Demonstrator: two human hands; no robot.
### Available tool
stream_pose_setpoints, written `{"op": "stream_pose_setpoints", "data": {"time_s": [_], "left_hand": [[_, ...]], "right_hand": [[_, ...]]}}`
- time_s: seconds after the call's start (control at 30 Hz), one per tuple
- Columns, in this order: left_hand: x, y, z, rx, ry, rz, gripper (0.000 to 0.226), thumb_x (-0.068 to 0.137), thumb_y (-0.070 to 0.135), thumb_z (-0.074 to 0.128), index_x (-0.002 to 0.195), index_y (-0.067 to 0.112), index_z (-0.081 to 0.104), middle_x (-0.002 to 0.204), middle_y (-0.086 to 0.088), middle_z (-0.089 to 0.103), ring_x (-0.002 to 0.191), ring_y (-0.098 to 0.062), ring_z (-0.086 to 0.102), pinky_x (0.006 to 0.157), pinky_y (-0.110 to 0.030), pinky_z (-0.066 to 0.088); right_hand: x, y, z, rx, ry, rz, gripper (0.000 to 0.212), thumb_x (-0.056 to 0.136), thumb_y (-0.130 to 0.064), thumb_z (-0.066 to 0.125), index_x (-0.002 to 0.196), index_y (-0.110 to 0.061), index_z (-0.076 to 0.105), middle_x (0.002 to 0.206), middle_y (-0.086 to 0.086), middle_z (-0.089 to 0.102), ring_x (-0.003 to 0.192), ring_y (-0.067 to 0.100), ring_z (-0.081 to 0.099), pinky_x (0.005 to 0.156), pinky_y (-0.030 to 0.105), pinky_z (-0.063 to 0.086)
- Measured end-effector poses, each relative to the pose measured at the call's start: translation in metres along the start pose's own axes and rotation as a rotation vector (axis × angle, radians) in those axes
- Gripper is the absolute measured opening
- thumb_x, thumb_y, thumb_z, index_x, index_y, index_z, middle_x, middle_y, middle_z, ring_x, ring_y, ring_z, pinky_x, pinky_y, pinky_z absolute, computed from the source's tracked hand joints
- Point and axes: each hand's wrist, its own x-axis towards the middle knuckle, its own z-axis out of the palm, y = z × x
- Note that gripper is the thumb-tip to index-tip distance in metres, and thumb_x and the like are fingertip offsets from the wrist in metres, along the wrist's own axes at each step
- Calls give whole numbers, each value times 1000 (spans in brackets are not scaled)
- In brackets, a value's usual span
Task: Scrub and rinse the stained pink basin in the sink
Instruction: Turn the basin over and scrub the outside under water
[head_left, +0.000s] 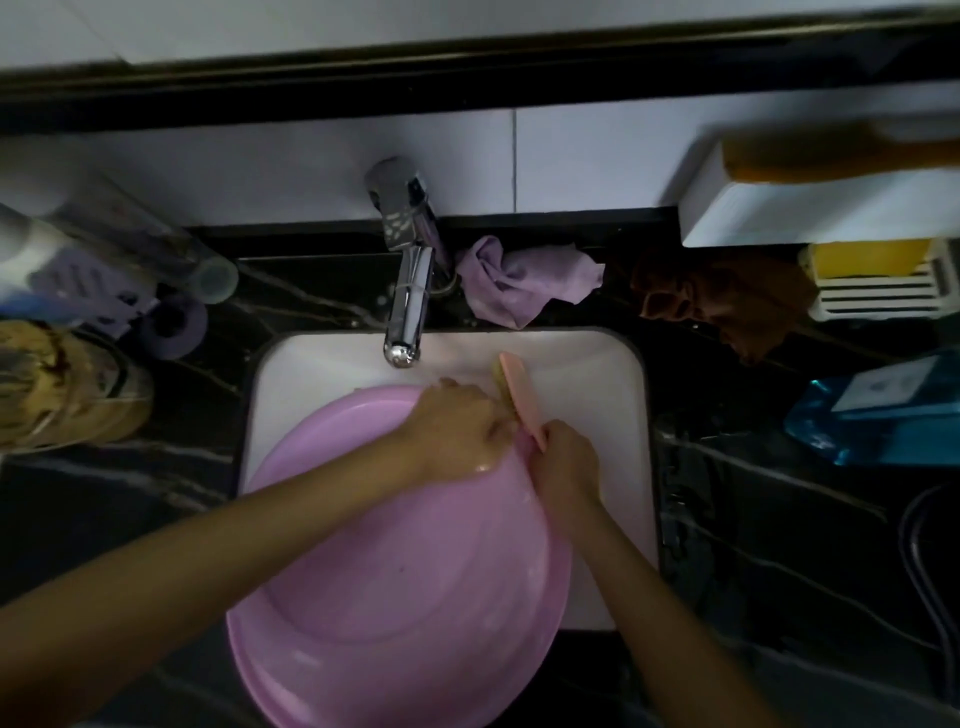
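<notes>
We look straight down into a white sink (618, 415) set in a dark marbled tabletop (779, 519). The pink basin (395, 571) fills most of the sink, tilted, its near rim hanging over the front edge toward us and its far rim up near the tap (408, 301). The inside looks wet and glossy; a small dark speck shows near the middle.

Our left hand (454, 428) lies on the far right rim of the basin, fingers curled over the edge and gripping it. Our right hand (563, 462) sits just beside it, fingers clenched around the handle of a pink scrub brush (519, 395). The brush points away from us toward the back of the sink, its pale bristles facing left; the bristle end stands clear of the basin, over bare white sink. The two hands are almost touching.

No water stream is visible from the tap spout.

Behind the sink, a crumpled lilac cloth (524, 283) lies just right of the tap base, and a brown cloth (727, 301) lies farther right. A white rack (878, 296) with something yellow on it stands at the far right, a blue packet (878, 415) below it. At left, blurred bottles (93, 260) crowd the tabletop.
</notes>
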Motion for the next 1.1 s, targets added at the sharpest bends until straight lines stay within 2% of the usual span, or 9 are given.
{"op": "stream_pose_setpoints", "data": {"time_s": [0.07, 0.2, 0.4, 0.57, 0.63, 0.73, 0.87, 0.97, 1.1], "left_hand": [[-3, -6, 1, -35, 5, 36, 56, 82, 50, 19, 102, 26, 66, 100, -4, 67, 96, -26, 60, 86, -35, 43], [6, -47, 4, -47, 13, -325, 61, 83, 56, 20, 97, 19, 67, 104, -7, 67, 100, -30, 62, 80, -29, 46], [-1, 8, -4, -15, -3, 45, 54, 83, 49, 25, 100, 23, 69, 101, -4, 69, 99, -25, 59, 87, -30, 36], [-5, -56, -3, -99, 35, -379, 67, 84, 58, 14, 99, 19, 67, 101, -7, 69, 97, -30, 62, 78, -30, 44], [-16, -43, 3, -58, 114, -240, 74, 75, 56, 6, 104, 22, 65, 103, -5, 68, 97, -28, 62, 79, -31, 41], [-30, -13, 6, -79, 106, 10, 60, 78, 51, 19, 116, 33, 62, 115, 6, 64, 108, -19, 54, 91, -35, 30], [-27, -24, 1, -170, 123, -19, 61, 79, 59, 21, 115, 32, 62, 118, 10, 63, 111, -18, 55, 93, -30, 28], [-24, -25, 5, -137, 105, -26, 65, 77, 61, 19, 115, 30, 61, 118, 9, 63, 110, -19, 56, 97, -32, 30], [-18, -27, 11, -158, 82, -78, 63, 76, 63, 22, 112, 30, 62, 113, 9, 65, 108, -16, 57, 95, -29, 32]], "right_hand": [[0, 0, 1, -14, 6, -5, 20, 92, -25, 50, 92, -8, 58, 99, 16, 66, 93, 34, 61, 75, 35, 45], [2, 1, 0, -69, 20, -20, 14, 88, -14, 49, 95, -5, 58, 101, 17, 65, 96, 35, 61, 72, 35, 43], [1, 0, 2, -39, 29, -17, 30, 93, -36, 49, 89, -8, 59, 96, 15, 66, 91, 33, 62, 68, 32, 42], [2, 0, 1, -46, 46, -31, 14, 88, -14, 50, 91, -5, 60, 98, 17, 66, 94, 34, 62, 66, 30, 36], [2, -2, 3, -33, 38, -32, 16, 88, -14, 50, 93, -4, 62, 100, 17, 66, 96, 34, 61, 71, 32, 42], [2, -3, 5, 4, 25, -13, 21, 91, -19, 52, 95, -2, 63, 102, 18, 66, 97, 34, 62, 75, 34, 45], [0, -1, 0, 12, 19, -21, 22, 89, -20, 53, 95, -3, 66, 99, 15, 67, 94, 32, 63, 65, 28, 39], [7, 7, -12, 38, -143, 58, 39, 85, -36, 59, 99, 0, 67, 96, 16, 68, 88, 31, 65, 57, 26, 38], [4, 26, -24, 322, -347, 270, 37, 84, -35, 64, 87, 2, 63, 69, 10, 61, 54, 22, 54, 43, 20, 34]]}}
